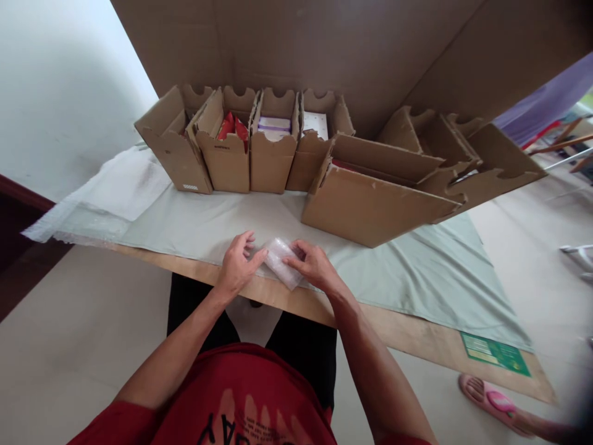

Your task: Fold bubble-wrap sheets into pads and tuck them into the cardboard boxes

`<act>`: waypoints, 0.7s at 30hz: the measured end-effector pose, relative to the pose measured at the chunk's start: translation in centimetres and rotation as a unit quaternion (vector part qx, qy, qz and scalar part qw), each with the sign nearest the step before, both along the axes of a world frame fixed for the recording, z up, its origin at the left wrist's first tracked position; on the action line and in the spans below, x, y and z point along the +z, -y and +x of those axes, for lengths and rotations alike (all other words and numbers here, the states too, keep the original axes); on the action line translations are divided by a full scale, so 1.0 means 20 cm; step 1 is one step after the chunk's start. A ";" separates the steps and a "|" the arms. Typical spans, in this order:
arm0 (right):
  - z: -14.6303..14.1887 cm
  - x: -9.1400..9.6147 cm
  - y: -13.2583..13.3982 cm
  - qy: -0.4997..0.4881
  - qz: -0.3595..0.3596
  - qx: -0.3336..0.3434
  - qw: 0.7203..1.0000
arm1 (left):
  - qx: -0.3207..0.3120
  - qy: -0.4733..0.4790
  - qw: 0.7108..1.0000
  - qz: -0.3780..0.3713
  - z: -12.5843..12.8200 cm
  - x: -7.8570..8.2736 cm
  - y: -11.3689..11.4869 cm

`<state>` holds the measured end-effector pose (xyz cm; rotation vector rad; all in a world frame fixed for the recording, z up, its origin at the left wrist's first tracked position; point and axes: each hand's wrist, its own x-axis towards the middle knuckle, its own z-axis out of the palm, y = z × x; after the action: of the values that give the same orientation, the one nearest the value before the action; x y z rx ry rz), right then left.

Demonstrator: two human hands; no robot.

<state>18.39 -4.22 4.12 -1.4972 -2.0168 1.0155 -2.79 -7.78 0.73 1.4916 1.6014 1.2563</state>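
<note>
Gripping clear bubble-wrap packet point(278, 261) at its right side: right hand point(317, 266), thumb on top, fingers curled. Left hand point(237, 266) loosely open, thumb tip by packet's left corner, contact unclear. Packet sits near front edge of green cloth point(417, 272), before cardboard boxes point(271, 164).

red shirt point(245, 366) is showing cut-off black letters | green card point(495, 353) is carrying illegible print | cardboard box point(226, 165) is bearing illegible print
</note>
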 end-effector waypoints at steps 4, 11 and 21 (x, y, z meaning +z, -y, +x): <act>-0.02 -0.01 0.14 -0.196 0.028 -0.074 0.977 | -0.104 0.237 0.964 -0.061 0.06 0.02 0.14; 0.03 0.08 0.25 -0.171 0.089 -0.091 0.977 | -0.157 0.245 0.950 -0.113 0.10 0.13 0.19; 0.27 0.42 0.24 0.031 0.071 0.041 0.996 | -0.265 -0.072 0.959 0.066 0.12 0.39 0.07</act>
<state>23.77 -9.07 12.46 -1.3980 -2.1601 0.8473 -0.34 -9.16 8.48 1.9665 1.0981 0.9746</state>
